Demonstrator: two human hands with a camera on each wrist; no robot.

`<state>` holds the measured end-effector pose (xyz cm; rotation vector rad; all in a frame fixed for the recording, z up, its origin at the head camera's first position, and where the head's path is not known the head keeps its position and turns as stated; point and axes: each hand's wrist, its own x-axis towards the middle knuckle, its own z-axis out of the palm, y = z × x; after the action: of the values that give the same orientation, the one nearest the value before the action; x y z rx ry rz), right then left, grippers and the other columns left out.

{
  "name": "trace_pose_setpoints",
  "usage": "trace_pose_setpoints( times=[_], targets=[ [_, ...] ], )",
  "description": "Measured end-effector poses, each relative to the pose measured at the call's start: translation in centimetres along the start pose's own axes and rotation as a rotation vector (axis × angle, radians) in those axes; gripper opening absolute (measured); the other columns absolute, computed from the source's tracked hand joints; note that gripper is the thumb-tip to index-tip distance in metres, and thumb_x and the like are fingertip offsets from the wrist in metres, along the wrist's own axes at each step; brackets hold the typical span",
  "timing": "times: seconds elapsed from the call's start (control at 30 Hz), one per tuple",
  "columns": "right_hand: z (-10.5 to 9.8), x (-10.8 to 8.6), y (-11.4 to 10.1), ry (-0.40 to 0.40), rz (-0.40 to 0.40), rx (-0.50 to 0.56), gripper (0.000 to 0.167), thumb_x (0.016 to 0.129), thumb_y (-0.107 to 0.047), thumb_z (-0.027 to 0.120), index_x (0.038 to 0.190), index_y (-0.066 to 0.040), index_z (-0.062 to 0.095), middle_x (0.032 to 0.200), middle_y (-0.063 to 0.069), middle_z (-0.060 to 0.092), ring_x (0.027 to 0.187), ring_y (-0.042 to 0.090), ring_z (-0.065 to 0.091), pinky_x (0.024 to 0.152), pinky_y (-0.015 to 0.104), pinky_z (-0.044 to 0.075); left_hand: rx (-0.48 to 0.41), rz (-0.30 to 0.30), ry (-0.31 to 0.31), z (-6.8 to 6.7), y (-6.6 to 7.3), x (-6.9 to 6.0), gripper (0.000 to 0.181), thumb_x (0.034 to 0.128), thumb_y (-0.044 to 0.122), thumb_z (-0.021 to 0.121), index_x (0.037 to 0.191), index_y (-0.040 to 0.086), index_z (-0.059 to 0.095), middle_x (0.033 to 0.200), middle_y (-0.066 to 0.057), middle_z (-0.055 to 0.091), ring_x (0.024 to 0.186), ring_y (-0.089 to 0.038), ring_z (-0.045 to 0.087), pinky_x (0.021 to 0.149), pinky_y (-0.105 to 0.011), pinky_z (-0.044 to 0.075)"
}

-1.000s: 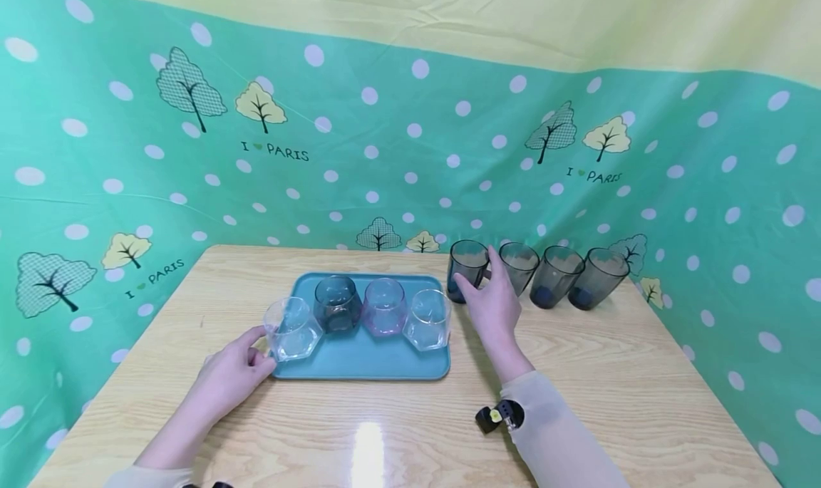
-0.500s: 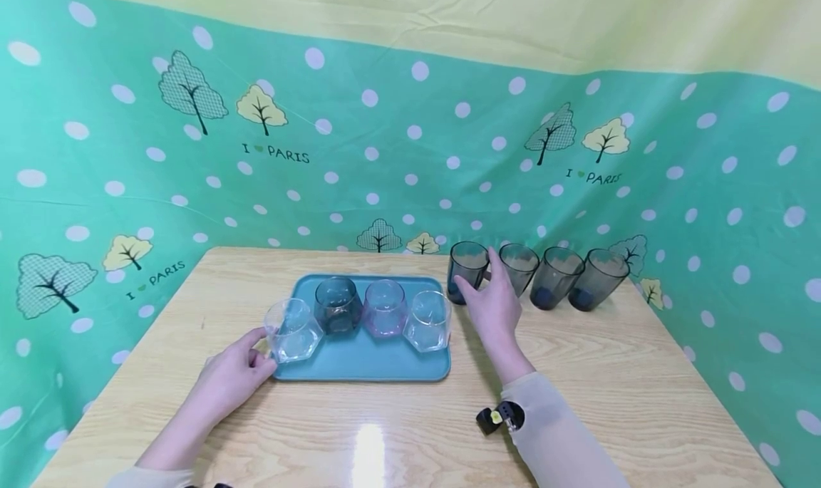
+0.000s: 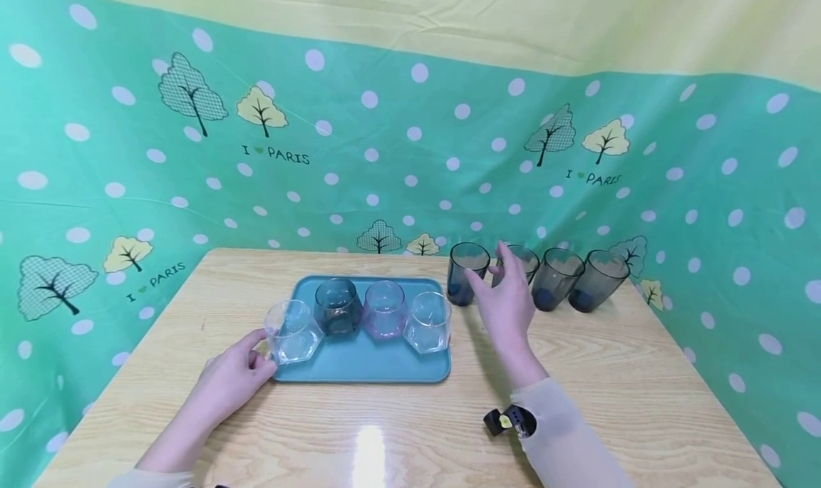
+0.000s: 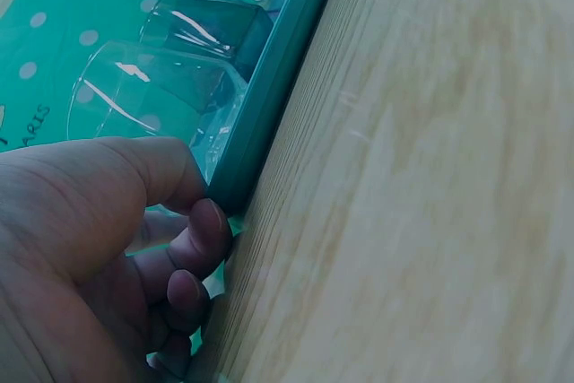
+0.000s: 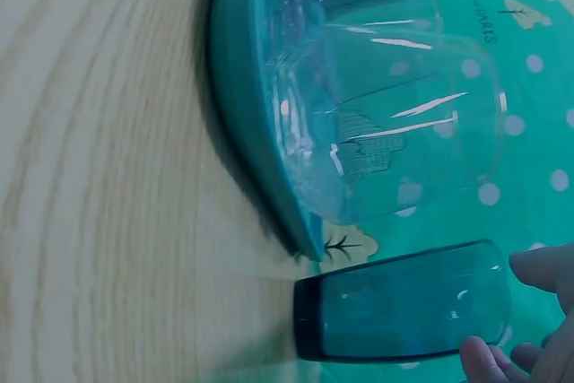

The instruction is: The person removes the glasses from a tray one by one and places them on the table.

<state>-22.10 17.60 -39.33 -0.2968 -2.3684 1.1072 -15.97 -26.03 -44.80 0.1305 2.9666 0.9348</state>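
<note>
My left hand pinches the near left corner of the blue tray; in the left wrist view the thumb lies on the tray rim with the fingers curled beneath. On the tray stand a clear faceted glass, a dark grey glass, a pinkish glass and another clear glass. My right hand is just right of a tall smoky tumbler. Its thumb and fingers are spread, and in the right wrist view a gap shows beside the upright tumbler.
Right of that tumbler, more smoky tumblers stand in a row: one partly behind my right hand, then a third tumbler and the end one. A patterned green cloth hangs behind the wooden table.
My right hand has let go of the leftmost tumbler and moved slightly right, its fingers spreading. The tumbler stays where it was. My left hand and the tray have not moved.
</note>
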Motion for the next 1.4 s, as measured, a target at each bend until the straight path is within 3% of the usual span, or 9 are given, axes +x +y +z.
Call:
trace_pose_setpoints(
  times=[0.23,0.37,0.57,0.73,0.87,1.07,1.23,1.4],
  targets=[
    [-1.1,-1.0,-0.5,-0.023,-0.056,0.06,0.076,0.097,-0.036,0.087,0.163,-0.019,0.054,0.155,0.002,0.058,0.124,0.025,0.067,0.092,0.054,0.049,-0.002,-0.019,-0.015,0.0,0.0,0.0,0.067,0.0964,0.017,0.069,0.157,-0.004,0.05,0.074,0.006,0.057,0.065,-0.017,0.049,0.072,-0.04,0.039],
    [-1.5,-1.6,-0.9,-0.068,-0.083,0.115,0.074,0.096,-0.032,0.088,0.161,-0.02,0.056,0.152,-0.001,0.058,0.123,0.021,0.067,0.094,0.048,0.057,-0.009,-0.029,-0.021,-0.1,0.0,-0.1,0.069,0.0964,0.017,0.069,0.158,-0.005,0.048,0.076,0.005,0.058,0.067,-0.018,0.051,0.072,-0.04,0.04],
    [-1.8,-2.3,-1.6,-0.213,-0.117,0.217,0.068,0.096,-0.026,0.089,0.158,-0.02,0.06,0.145,-0.001,0.061,0.12,0.015,0.068,0.096,0.04,0.06,-0.008,-0.027,-0.017,-0.3,0.1,-0.2,0.068,0.0959,0.016,0.069,0.157,-0.006,0.049,0.076,0.005,0.059,0.068,-0.018,0.051,0.072,-0.04,0.04],
    [-1.7,-2.8,-1.8,-0.363,-0.152,0.324,0.064,0.096,-0.019,0.088,0.155,-0.017,0.062,0.147,0.003,0.061,0.128,0.025,0.065,0.101,0.04,0.059,-0.011,-0.026,-0.024,-0.3,0.2,-0.1,0.069,0.0959,0.016,0.069,0.157,-0.006,0.048,0.077,0.005,0.059,0.069,-0.017,0.052,0.073,-0.04,0.041],
    [-1.6,-3.3,-1.7,-0.429,-0.147,0.371,0.066,0.096,-0.018,0.088,0.156,-0.016,0.062,0.15,0.006,0.059,0.132,0.034,0.062,0.105,0.041,0.057,-0.005,-0.031,-0.029,-0.3,0.3,0.0,0.07,0.0959,0.017,0.069,0.158,-0.007,0.048,0.078,0.005,0.06,0.071,-0.017,0.054,0.075,-0.041,0.042],
    [-1.4,-4.3,-1.2,-0.488,-0.121,0.318,0.084,0.094,-0.022,0.09,0.166,-0.014,0.049,0.157,0.007,0.054,0.139,0.03,0.057,0.114,0.043,0.051,-0.001,-0.038,-0.035,-0.3,0.2,0.0,0.072,0.0962,0.017,0.069,0.159,-0.008,0.046,0.08,0.005,0.061,0.073,-0.017,0.055,0.076,-0.042,0.043],
    [-0.4,-5.0,-0.7,-0.527,-0.102,0.259,0.103,0.09,-0.022,0.094,0.173,-0.011,0.034,0.165,0.012,0.047,0.15,0.037,0.048,0.119,0.05,0.045,-0.001,-0.043,-0.034,-0.3,0.1,0.1,0.071,0.096,0.017,0.069,0.159,-0.008,0.046,0.079,0.005,0.061,0.072,-0.017,0.054,0.076,-0.041,0.042],
    [0.4,-6.0,-0.1,-0.535,-0.047,0.204,0.107,0.088,-0.023,0.096,0.173,-0.012,0.032,0.167,0.012,0.045,0.152,0.036,0.047,0.118,0.05,0.047,-0.002,-0.046,-0.039,-0.2,0.1,0.2,0.071,0.0965,0.017,0.07,0.159,-0.007,0.046,0.078,0.006,0.062,0.072,-0.017,0.054,0.075,-0.041,0.042]
  ],
)
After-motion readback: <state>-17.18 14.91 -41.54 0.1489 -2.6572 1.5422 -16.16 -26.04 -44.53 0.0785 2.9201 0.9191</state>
